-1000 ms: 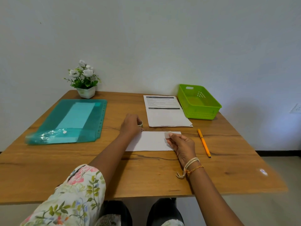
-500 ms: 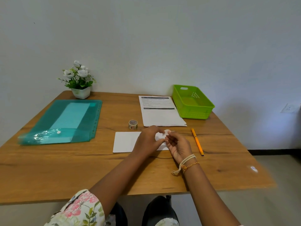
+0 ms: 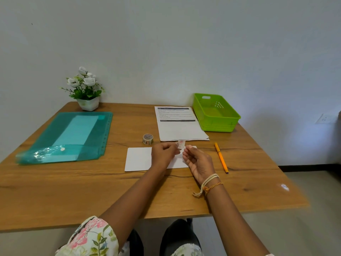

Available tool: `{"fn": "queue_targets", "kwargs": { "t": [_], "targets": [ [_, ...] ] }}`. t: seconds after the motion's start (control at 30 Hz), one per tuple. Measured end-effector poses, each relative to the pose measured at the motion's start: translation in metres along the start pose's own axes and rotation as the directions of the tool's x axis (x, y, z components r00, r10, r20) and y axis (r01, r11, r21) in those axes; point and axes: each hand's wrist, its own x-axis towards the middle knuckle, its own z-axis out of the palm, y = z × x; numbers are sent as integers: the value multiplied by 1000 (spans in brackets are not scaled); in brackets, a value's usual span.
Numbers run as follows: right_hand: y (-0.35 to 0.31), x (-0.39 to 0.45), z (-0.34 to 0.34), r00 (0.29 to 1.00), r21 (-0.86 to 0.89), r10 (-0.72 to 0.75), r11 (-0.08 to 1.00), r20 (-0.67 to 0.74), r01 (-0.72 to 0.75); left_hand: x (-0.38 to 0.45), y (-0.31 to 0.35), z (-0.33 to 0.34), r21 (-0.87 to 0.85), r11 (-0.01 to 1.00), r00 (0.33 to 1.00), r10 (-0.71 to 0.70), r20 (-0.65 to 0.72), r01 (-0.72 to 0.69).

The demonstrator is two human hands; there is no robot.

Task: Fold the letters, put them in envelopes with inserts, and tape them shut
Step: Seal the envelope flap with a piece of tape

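A white envelope (image 3: 138, 159) lies flat on the wooden table (image 3: 73, 191), its right half hidden under my hands. My left hand (image 3: 163, 154) and my right hand (image 3: 198, 162) meet above it and pinch a short strip of patterned tape (image 3: 180, 144) between their fingertips. The small tape roll (image 3: 148, 139) stands on the table just behind the envelope, untouched. A stack of printed letters (image 3: 180, 126) lies further back.
A green plastic basket (image 3: 215, 112) sits at the back right beside the letters. An orange pen (image 3: 221, 157) lies right of the envelope. A teal plastic folder (image 3: 68, 137) covers the left side, with a potted white flower (image 3: 85, 89) behind it.
My left hand left the tape roll and came to my right hand over the envelope. Both hands now pinch the tape strip, lifted slightly.
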Motion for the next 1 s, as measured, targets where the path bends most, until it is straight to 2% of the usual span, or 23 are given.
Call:
{"fn": "queue_targets", "kwargs": {
  "t": [0.07, 0.3, 0.67, 0.8, 1.0],
  "targets": [
    [1, -1, 1, 1000, -46, -10, 999, 11, 10, 0, 1, 0, -41, 997, 998, -67, 20, 68],
    [5, -1, 6, 998, -141, -57, 988, -5, 55, 1, -2, -2, -30, 997, 997, -77, 23, 77],
    [4, -4, 9, 994, -190, -72, 980, -76, 57, -1, -5, 0, 59, 998, 1000, 3, 15, -4],
    [2, -1, 11, 991, -213, -42, 977, -125, 15, 1, -9, 0, 112, 993, 999, 35, 27, -37],
    [-15, 17, 3, 970, -463, -43, 883, -241, -76, 2, -13, 7, 295, 948, 993, 116, 22, -117]
  ]
}}
